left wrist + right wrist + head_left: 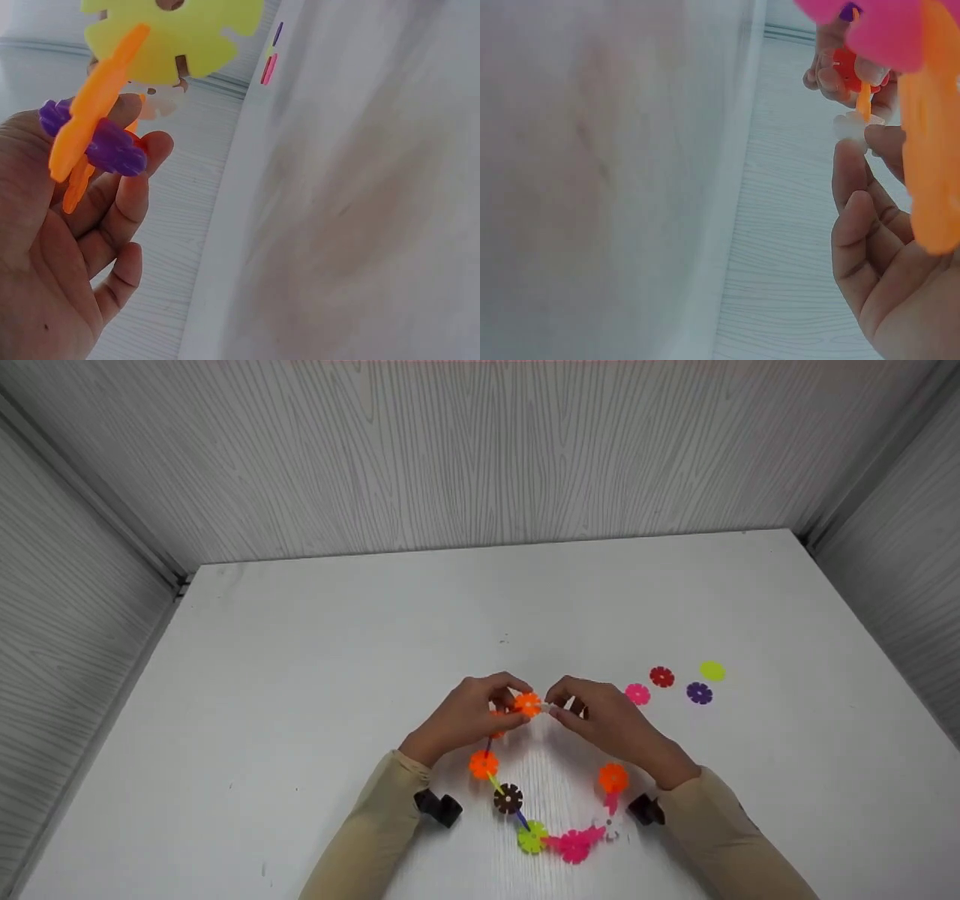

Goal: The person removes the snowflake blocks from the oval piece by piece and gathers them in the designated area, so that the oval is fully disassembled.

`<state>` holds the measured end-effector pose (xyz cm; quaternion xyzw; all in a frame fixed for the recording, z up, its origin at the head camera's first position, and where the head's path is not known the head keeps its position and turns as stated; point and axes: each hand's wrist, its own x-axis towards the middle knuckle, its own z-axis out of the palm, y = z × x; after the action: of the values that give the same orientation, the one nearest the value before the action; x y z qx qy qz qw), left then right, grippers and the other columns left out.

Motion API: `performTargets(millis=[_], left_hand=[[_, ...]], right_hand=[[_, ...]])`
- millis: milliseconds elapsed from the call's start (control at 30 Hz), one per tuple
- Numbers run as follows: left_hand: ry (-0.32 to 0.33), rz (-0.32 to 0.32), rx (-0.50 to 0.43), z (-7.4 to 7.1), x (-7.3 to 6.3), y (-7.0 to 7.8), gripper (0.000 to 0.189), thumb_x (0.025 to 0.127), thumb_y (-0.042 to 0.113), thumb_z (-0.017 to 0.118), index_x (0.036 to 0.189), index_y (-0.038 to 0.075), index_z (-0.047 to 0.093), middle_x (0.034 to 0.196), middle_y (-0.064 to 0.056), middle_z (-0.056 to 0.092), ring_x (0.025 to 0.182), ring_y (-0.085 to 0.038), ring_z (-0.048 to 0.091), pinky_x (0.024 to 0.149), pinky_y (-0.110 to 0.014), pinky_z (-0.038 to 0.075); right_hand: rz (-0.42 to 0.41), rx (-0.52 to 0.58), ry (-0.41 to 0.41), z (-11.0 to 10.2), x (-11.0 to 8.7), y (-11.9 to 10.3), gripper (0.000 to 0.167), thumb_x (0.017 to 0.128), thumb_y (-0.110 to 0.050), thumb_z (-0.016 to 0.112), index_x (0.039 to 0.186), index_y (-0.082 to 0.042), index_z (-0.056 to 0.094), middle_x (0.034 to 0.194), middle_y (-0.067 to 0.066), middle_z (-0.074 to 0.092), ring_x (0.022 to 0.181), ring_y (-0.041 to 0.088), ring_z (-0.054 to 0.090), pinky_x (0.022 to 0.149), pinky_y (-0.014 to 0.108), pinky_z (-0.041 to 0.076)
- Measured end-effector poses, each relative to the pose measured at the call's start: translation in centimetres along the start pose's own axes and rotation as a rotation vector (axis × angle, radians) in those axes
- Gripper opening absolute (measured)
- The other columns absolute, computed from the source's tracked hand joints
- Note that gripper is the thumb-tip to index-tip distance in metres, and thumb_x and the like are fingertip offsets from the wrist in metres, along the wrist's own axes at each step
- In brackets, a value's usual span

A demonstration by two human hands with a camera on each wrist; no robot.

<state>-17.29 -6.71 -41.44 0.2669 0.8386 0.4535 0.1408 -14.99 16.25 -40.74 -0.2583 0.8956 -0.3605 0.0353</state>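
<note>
My left hand (pixel 480 712) pinches the end of a chain of slotted snowflake discs, near an orange disc (pixel 528 704). A white translucent disc (pixel 849 131) is pinched between thumb and finger of my right hand (pixel 611 720), touching the orange disc's edge. In the right wrist view a red disc (pixel 847 69) shows by the left fingers. From the left hand the chain curves down past another orange disc (pixel 484 765), a brown disc (pixel 508 799), a yellow-green disc (pixel 532 838) and a pink disc (pixel 575 847), ending at a further orange disc (pixel 613 778).
Right of the hands, loose discs lie on the white table (pixel 337 660): pink (pixel 637 694), red (pixel 661 676), purple (pixel 700 693) and yellow (pixel 712 670). Grey wood-grain panels (pixel 480 450) stand behind and at both sides. Black wrist mounts (pixel 439 808) sit below the forearms.
</note>
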Motion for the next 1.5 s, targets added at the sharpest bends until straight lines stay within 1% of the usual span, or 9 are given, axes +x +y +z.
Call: performTargets(millis=[233, 467, 633, 733, 833, 933, 1067, 1267, 1500], left_hand=[[0.026, -0.002, 0.065, -0.1, -0.1, 0.2, 0.028, 0.087, 0.024, 0.071, 0.113, 0.016, 0.066, 0.083, 0.000, 0.068, 0.071, -0.011, 0.054, 0.061, -0.021, 0.044], [0.111, 0.091, 0.196, 0.0, 0.2, 0.7, 0.026, 0.085, 0.024, 0.073, 0.109, 0.014, 0.068, 0.080, -0.002, 0.073, 0.070, -0.011, 0.058, 0.073, -0.026, 0.039], [0.118, 0.155, 0.219, -0.1, 0.3, 0.5, 0.025, 0.085, 0.023, 0.074, 0.107, 0.012, 0.070, 0.077, -0.003, 0.073, 0.066, -0.012, 0.059, 0.069, -0.023, 0.040], [0.129, 0.193, 0.226, -0.5, 0.2, 0.1, 0.017, 0.086, 0.018, 0.072, 0.101, 0.010, 0.072, 0.077, -0.003, 0.073, 0.067, -0.013, 0.061, 0.066, -0.020, 0.043], [0.165, 0.169, 0.201, -1.3, -0.3, -0.5, 0.009, 0.086, 0.013, 0.070, 0.093, 0.008, 0.074, 0.076, -0.003, 0.072, 0.068, -0.012, 0.059, 0.063, -0.018, 0.044], [0.162, 0.101, 0.144, -1.7, -0.7, -0.7, 0.009, 0.088, 0.014, 0.068, 0.091, 0.008, 0.074, 0.079, -0.003, 0.071, 0.071, -0.012, 0.056, 0.064, -0.018, 0.044], [0.104, 0.055, 0.099, -1.3, -0.4, -0.4, 0.015, 0.089, 0.019, 0.068, 0.098, 0.008, 0.073, 0.084, -0.003, 0.070, 0.076, -0.012, 0.056, 0.066, -0.019, 0.046], [0.093, 0.044, 0.070, -1.0, 0.1, 0.0, 0.029, 0.086, 0.024, 0.073, 0.108, 0.007, 0.069, 0.081, -0.005, 0.069, 0.070, -0.012, 0.055, 0.062, -0.020, 0.046], [0.079, 0.004, 0.077, -0.7, 0.1, 0.5, 0.039, 0.081, 0.034, 0.078, 0.114, 0.016, 0.068, 0.081, -0.001, 0.066, 0.064, -0.010, 0.050, 0.058, -0.019, 0.043]], right_hand=[[-0.058, -0.003, 0.026, -0.3, 0.0, 0.0, 0.012, 0.091, -0.011, 0.065, 0.103, -0.011, 0.066, 0.095, 0.001, 0.070, 0.072, 0.013, 0.059, 0.067, 0.021, 0.051], [-0.075, -0.016, 0.056, -0.7, 0.0, 0.1, 0.009, 0.090, -0.011, 0.066, 0.100, -0.011, 0.066, 0.092, 0.002, 0.070, 0.070, 0.011, 0.056, 0.064, 0.021, 0.051], [-0.112, -0.035, 0.055, -0.8, 0.0, 0.4, 0.010, 0.089, -0.010, 0.067, 0.099, -0.011, 0.065, 0.091, 0.004, 0.070, 0.068, 0.012, 0.055, 0.063, 0.022, 0.050], [-0.173, -0.100, 0.101, -1.0, 0.0, 0.6, 0.010, 0.087, -0.009, 0.069, 0.097, -0.011, 0.066, 0.090, 0.002, 0.071, 0.067, 0.011, 0.057, 0.063, 0.024, 0.051], [-0.192, -0.128, 0.196, -1.3, -0.2, 0.8, 0.011, 0.085, -0.009, 0.072, 0.095, -0.010, 0.068, 0.089, 0.001, 0.071, 0.065, 0.010, 0.057, 0.060, 0.024, 0.049], [-0.163, -0.116, 0.244, -1.5, -0.4, 0.8, 0.011, 0.085, -0.009, 0.073, 0.095, -0.010, 0.068, 0.088, 0.001, 0.071, 0.065, 0.010, 0.058, 0.059, 0.023, 0.048], [-0.117, -0.131, 0.225, -1.3, -0.3, 0.9, 0.012, 0.085, -0.010, 0.073, 0.096, -0.011, 0.069, 0.087, 0.000, 0.072, 0.067, 0.010, 0.060, 0.061, 0.023, 0.050], [-0.127, -0.132, 0.233, -1.1, -0.2, 0.7, 0.013, 0.084, -0.008, 0.073, 0.096, -0.010, 0.069, 0.087, 0.002, 0.072, 0.067, 0.013, 0.062, 0.063, 0.034, 0.055], [-0.136, -0.122, 0.208, -0.9, -0.2, 0.5, 0.013, 0.085, -0.010, 0.073, 0.098, -0.010, 0.069, 0.090, 0.001, 0.072, 0.068, 0.011, 0.062, 0.064, 0.033, 0.055]])
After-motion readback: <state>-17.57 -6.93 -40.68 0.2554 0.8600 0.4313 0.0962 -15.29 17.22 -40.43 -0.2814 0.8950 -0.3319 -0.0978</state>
